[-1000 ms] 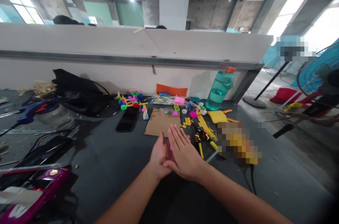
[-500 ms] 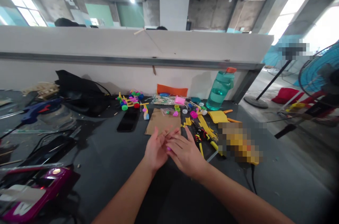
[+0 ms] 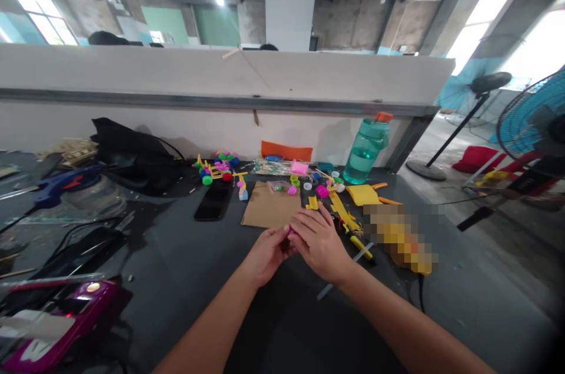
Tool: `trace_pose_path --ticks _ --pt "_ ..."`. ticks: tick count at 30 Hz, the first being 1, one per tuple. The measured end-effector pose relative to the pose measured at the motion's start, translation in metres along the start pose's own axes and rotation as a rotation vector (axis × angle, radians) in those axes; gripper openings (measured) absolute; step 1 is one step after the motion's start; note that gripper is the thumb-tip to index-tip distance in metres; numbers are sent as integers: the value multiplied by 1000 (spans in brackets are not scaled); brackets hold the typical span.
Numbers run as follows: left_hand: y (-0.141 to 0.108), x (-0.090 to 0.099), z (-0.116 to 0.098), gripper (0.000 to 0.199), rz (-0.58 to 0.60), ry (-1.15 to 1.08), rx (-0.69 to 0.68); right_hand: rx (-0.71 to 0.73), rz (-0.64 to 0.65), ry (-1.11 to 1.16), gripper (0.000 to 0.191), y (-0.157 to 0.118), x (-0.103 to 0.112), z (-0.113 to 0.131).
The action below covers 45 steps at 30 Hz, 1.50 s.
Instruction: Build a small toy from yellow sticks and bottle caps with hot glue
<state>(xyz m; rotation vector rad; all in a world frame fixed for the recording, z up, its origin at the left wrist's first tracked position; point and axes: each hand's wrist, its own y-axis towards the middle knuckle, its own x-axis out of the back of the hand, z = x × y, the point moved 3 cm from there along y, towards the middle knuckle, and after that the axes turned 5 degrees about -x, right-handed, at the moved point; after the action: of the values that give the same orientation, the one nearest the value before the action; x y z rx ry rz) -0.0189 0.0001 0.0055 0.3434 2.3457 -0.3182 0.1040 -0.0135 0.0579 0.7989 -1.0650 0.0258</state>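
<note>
My left hand (image 3: 268, 256) and my right hand (image 3: 318, 244) meet over the dark table, just in front of a brown cardboard sheet (image 3: 269, 206). Between their fingertips shows a bit of a small purple lump (image 3: 291, 232), soft-looking like modelling clay; the fingers cover most of it. The left thumb and fingers pinch it from one side. My right fingers lie together and curl over it from the other. Beyond the hands, on the cardboard, are a small clear bag with a green ball (image 3: 278, 188) and a pink lump (image 3: 292, 190).
Behind the cardboard lie colourful clay-and-stick models (image 3: 216, 169), a pink packet (image 3: 299, 167) and small pots. A phone (image 3: 213, 202) is at left. At right are a teal bottle (image 3: 367, 150), a yellow packet (image 3: 362, 194), yellow-handled pliers (image 3: 361, 247) and a clear strip (image 3: 329, 288). A glue gun (image 3: 62, 188) lies far left.
My palms were turned together with fingers spread round the purple lump; now the fingers are closed on it. Both hands have shifted slightly right, and more of the clear strip shows.
</note>
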Motion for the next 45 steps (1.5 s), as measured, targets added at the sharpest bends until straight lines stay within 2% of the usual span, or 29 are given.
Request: trace_pose_path --ticks 3,10,13,18,25,31,37,41,45 --pt "1 0 -1 16 -10 24 -21 0 4 32 30 0 0 0" --pt "0 -1 2 19 15 49 -18 -33 -48 132 14 1 -1 -6" --pt "1 -1 1 18 22 83 -41 -37 -26 147 17 1 -1 -5" --pt "3 2 0 24 -37 115 -89 -19 30 165 25 2 -1 -1" --pt "3 1 1 24 -35 109 -93 -28 -32 195 14 2 -1 -5" --pt "4 5 -1 21 -45 107 -133 -10 -11 203 23 2 -1 -3" --pt "3 5 3 25 -27 95 -117 -9 -63 224 11 1 -2 -5" --pt "2 2 1 22 3 80 -95 -2 -73 242 13 1 -2 -6" --pt "3 3 -1 22 -27 140 -100 32 -41 254 22 1 -2 -5"
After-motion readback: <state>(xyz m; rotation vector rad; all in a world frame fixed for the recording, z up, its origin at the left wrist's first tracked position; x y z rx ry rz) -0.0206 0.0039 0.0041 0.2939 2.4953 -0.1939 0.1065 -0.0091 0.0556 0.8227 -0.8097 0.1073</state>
